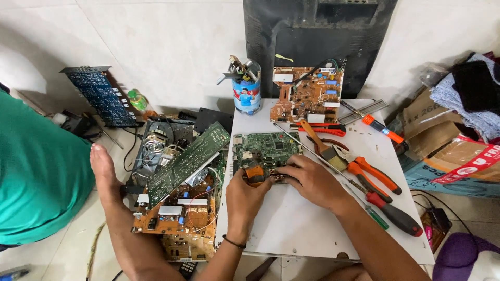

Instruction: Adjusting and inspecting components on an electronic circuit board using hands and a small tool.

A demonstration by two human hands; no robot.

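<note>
The left hand curls its fingers over an orange part at the near edge of a green circuit board, thumb and fingertips pinching it from the side. The right hand lies just beside it, its fingers bent and pressed together onto the same near edge of the board, touching the small metal fittings there; whether they pinch anything cannot be told. The board lies flat on a white table, directly beyond both sets of fingertips, its far half uncovered.

To the right of the right hand lie a brush, orange-handled pliers and a red-and-black screwdriver, all on the table. Farther back a brown circuit board leans against a dark panel, with a blue cup of tools beside it. Left of the table, a heap of circuit boards sits on the floor, near a bare foot and teal clothing.
</note>
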